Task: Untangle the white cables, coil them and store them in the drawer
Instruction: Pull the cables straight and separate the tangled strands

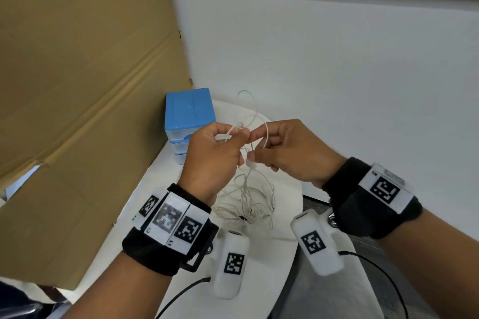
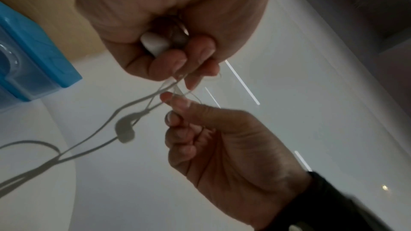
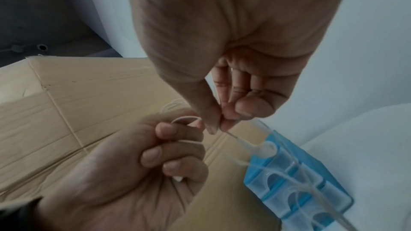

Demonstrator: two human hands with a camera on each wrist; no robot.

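Note:
Thin white earphone cables [image 1: 246,197] lie tangled on the white table [image 1: 282,228] and rise up between my hands. My left hand [image 1: 220,142] is curled round a bundle of white cable [image 2: 175,83] with a white plug piece [image 2: 155,43] in its palm. My right hand [image 1: 274,142] pinches a strand of the white cable [image 3: 231,133] between thumb and forefinger, close to the left fingertips. An earbud [image 2: 124,131] dangles below the hands, and the earbud [image 3: 266,148] also shows in the right wrist view. The blue drawer unit [image 1: 190,116] stands behind my left hand, its drawers closed.
A large brown cardboard sheet [image 1: 85,90] leans at the left, right beside the drawer unit. A white wall [image 1: 337,59] rises behind the table. Past the table's right edge there is a dark surface [image 1: 324,292]. Black leads [image 1: 375,267] trail from my wrist cameras.

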